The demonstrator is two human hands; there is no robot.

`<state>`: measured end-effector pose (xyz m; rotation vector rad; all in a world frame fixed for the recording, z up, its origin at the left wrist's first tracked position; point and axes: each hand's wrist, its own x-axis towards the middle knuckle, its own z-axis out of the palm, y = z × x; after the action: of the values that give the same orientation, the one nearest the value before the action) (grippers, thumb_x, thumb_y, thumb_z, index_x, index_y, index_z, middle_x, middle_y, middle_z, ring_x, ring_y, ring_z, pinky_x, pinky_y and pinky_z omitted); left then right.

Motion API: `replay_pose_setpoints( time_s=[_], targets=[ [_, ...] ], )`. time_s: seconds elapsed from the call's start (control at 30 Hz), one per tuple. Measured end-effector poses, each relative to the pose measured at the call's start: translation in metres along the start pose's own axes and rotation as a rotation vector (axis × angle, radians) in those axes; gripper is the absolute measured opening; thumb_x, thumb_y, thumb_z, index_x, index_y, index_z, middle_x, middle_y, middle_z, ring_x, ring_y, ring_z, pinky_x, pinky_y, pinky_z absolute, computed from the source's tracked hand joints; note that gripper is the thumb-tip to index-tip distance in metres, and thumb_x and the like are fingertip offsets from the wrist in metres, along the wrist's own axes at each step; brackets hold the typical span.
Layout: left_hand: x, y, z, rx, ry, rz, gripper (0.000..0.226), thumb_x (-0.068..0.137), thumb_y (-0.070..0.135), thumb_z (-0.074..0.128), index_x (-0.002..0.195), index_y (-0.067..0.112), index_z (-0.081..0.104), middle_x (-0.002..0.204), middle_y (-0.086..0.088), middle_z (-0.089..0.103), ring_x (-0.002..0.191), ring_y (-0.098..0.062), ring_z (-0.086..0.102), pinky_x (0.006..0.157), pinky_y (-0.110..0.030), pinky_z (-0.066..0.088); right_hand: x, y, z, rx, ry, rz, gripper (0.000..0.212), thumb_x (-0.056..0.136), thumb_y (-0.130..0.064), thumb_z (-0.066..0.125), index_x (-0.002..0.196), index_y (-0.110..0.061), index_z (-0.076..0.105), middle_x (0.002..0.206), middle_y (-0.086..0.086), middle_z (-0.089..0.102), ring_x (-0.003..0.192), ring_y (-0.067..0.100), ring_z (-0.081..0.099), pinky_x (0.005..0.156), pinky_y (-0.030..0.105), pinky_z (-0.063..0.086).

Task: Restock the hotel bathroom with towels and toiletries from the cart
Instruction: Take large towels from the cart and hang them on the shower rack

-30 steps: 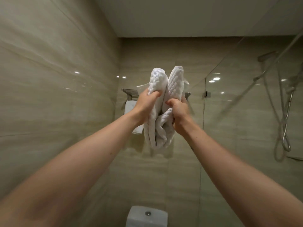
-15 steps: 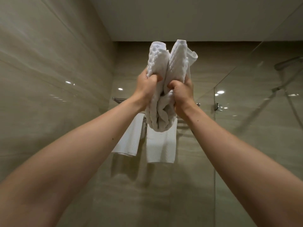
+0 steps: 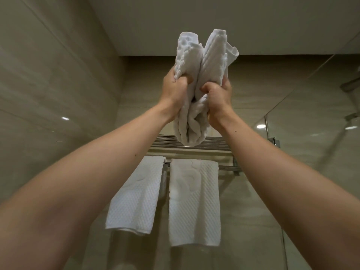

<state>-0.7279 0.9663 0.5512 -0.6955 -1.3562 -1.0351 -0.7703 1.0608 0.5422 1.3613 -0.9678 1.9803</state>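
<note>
Grips the bunched white towel (image 3: 202, 61) tight in left hand (image 3: 174, 92) and right hand (image 3: 217, 98), raised over the wall rack (image 3: 216, 143). Seems the shelf-stocking step; needs lowering flat onto it, folds tidied.

Rack (image 3: 216, 143): left towel (image 3: 136, 195), right towel (image 3: 194, 203)

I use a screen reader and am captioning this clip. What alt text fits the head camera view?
A left hand and a right hand grip a bunched white towel, held up in front of a metal rack on a tiled wall. Two more towels hang side by side from its lower rail.
</note>
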Motion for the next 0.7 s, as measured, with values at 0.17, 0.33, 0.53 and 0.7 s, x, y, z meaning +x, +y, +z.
replay_pose_setpoints(
  time_s=[0.17, 0.33, 0.53, 0.7],
  targets=[
    [0.038, -0.042, 0.008, -0.023, 0.015, 0.089, 0.027, 0.09, 0.0, 0.044, 0.108, 0.013, 0.059, 0.103, -0.008, 0.066, 0.096, -0.02, 0.064, 0.076, -0.024, 0.057, 0.046, 0.038, -0.002, -0.002, -0.027, -0.089, 0.052, 0.081, 0.011, 0.045, 0.097, -0.037, 0.056, 0.1, 0.002, 0.065, 0.102, 0.024, 0.063, 0.093, 0.041, 0.056],
    [0.075, -0.085, 0.015, -0.043, 0.027, 0.146, 0.027, 0.091, 0.0, 0.044, 0.11, 0.013, 0.059, 0.105, -0.008, 0.066, 0.098, -0.019, 0.064, 0.079, -0.026, 0.058, 0.088, 0.075, -0.003, 0.014, -0.03, -0.147, 0.049, 0.08, 0.011, 0.045, 0.092, -0.036, 0.057, 0.096, 0.0, 0.066, 0.099, 0.021, 0.064, 0.09, 0.037, 0.057],
    [0.105, -0.147, 0.017, -0.021, 0.046, 0.147, 0.028, 0.089, -0.001, 0.044, 0.108, 0.011, 0.061, 0.105, -0.009, 0.067, 0.097, -0.019, 0.065, 0.077, -0.023, 0.057, 0.122, 0.133, -0.008, 0.08, -0.036, -0.127, 0.05, 0.082, 0.012, 0.044, 0.088, -0.035, 0.059, 0.094, 0.003, 0.067, 0.097, 0.024, 0.066, 0.088, 0.039, 0.058],
    [0.108, -0.197, 0.017, -0.016, 0.078, 0.08, 0.026, 0.09, 0.0, 0.044, 0.108, 0.012, 0.059, 0.103, -0.007, 0.066, 0.093, -0.016, 0.064, 0.072, -0.021, 0.055, 0.134, 0.185, -0.01, 0.08, -0.002, -0.095, 0.046, 0.082, 0.011, 0.044, 0.087, -0.033, 0.057, 0.089, 0.0, 0.065, 0.087, 0.017, 0.064, 0.082, 0.033, 0.057]
  ],
)
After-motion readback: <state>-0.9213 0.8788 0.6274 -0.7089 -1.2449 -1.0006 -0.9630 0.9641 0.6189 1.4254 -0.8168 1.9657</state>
